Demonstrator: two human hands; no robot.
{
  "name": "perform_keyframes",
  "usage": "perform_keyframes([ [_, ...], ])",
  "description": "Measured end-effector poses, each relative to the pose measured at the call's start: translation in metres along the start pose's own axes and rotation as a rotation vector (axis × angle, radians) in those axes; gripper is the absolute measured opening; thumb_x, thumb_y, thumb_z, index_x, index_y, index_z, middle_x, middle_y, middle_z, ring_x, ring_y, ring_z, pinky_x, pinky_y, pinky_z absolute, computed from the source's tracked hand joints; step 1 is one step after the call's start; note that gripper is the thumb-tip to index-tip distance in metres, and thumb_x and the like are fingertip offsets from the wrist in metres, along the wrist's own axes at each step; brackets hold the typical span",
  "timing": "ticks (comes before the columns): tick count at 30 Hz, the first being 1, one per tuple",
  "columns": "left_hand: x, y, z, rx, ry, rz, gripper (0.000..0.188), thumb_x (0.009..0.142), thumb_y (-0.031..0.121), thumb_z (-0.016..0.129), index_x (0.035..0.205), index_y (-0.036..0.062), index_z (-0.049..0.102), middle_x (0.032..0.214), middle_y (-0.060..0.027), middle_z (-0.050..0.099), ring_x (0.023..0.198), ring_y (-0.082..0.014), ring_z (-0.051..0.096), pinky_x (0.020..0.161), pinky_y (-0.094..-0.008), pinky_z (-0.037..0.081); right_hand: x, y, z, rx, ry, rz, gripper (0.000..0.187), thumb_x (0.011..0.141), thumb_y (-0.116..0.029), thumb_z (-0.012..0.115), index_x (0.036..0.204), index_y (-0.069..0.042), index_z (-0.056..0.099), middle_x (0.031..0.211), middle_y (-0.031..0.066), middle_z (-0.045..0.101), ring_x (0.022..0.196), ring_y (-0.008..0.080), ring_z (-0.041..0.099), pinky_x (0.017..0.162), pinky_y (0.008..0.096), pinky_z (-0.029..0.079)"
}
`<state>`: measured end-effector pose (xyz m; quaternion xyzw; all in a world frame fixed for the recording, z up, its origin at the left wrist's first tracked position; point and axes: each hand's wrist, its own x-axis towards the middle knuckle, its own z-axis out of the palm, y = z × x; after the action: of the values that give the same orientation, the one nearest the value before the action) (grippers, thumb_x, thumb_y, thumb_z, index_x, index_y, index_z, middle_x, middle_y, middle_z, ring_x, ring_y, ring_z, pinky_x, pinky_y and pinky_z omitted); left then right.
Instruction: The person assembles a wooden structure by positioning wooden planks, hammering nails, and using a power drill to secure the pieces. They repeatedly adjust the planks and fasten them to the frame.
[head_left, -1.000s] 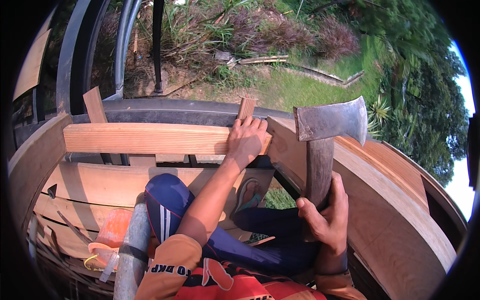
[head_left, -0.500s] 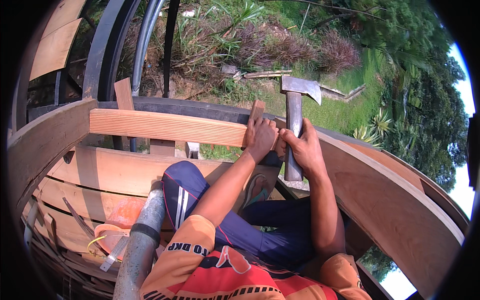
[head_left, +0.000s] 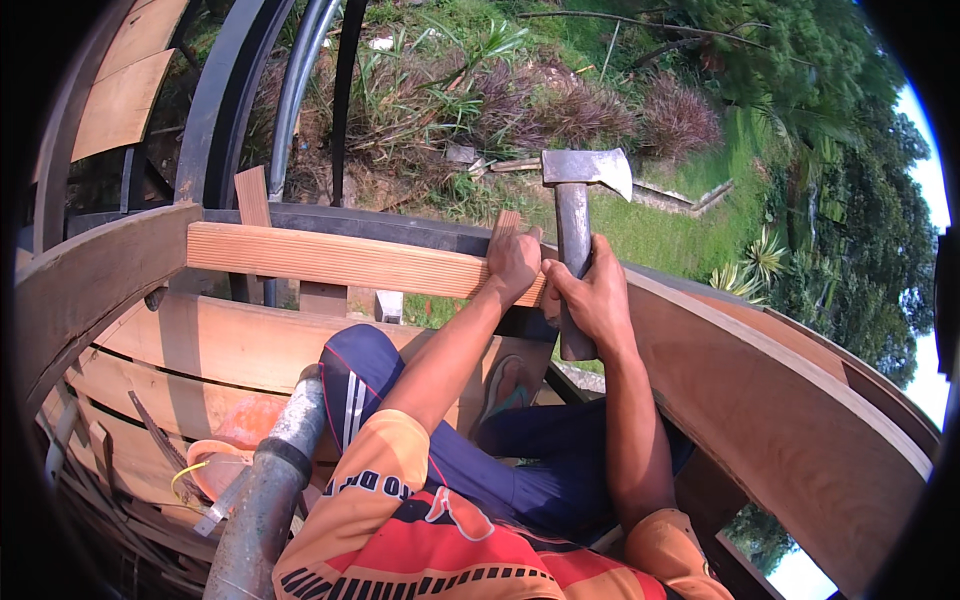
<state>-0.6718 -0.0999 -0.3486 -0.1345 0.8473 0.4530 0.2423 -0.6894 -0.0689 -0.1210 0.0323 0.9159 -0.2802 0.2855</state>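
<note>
Your left hand (head_left: 515, 262) reaches forward on a nearly straight arm, palm down with fingers pressed flat together, while your right hand (head_left: 590, 295) sits just beside it, fist curled tight, knuckles up, forearm rising straight from the lower edge.

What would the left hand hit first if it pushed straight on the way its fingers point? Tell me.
The left hand already lies on the plank, fingers pointing up and away. Straight on, they would likely meet the small wooden piece sticking up just beyond, though depth is unclear.
</note>
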Motion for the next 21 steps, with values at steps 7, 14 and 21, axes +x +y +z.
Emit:
perform_keyframes([
  [7,-0.004,-0.003,-0.010,-0.206,0.135,-0.019,0.019,0.089,0.011,0.068,0.103,-0.0005,0.073,0.102,-0.0260,0.075,0.104,-0.0453,0.072,0.091,-0.0510,0.058,0.001,0.002,-0.009,0.051,0.013,-0.052,0.042,0.089,-0.023,0.080,0.112,0.005,0.057,0.077,0.0148,0.073,0.068,0.0226,0.075,0.064,0.0378,0.058],
  [14,-0.003,-0.004,-0.026,-0.133,0.089,-0.055,0.017,0.088,0.011,0.066,0.096,0.0013,0.077,0.102,-0.0270,0.076,0.100,-0.0454,0.073,0.087,-0.0532,0.059,-0.002,-0.001,-0.014,0.054,0.043,-0.085,0.042,0.089,-0.022,0.080,0.112,0.006,0.057,0.076,0.0147,0.072,0.067,0.0216,0.074,0.063,0.0371,0.058],
  [21,-0.006,-0.003,-0.025,-0.158,0.067,-0.019,0.017,0.088,0.013,0.068,0.096,0.0017,0.077,0.102,-0.0258,0.076,0.102,-0.0453,0.073,0.089,-0.0528,0.058,-0.002,-0.001,-0.016,0.006,0.012,-0.080,0.043,0.089,-0.023,0.080,0.112,0.006,0.057,0.075,0.0161,0.073,0.067,0.0233,0.075,0.064,0.0375,0.058],
])
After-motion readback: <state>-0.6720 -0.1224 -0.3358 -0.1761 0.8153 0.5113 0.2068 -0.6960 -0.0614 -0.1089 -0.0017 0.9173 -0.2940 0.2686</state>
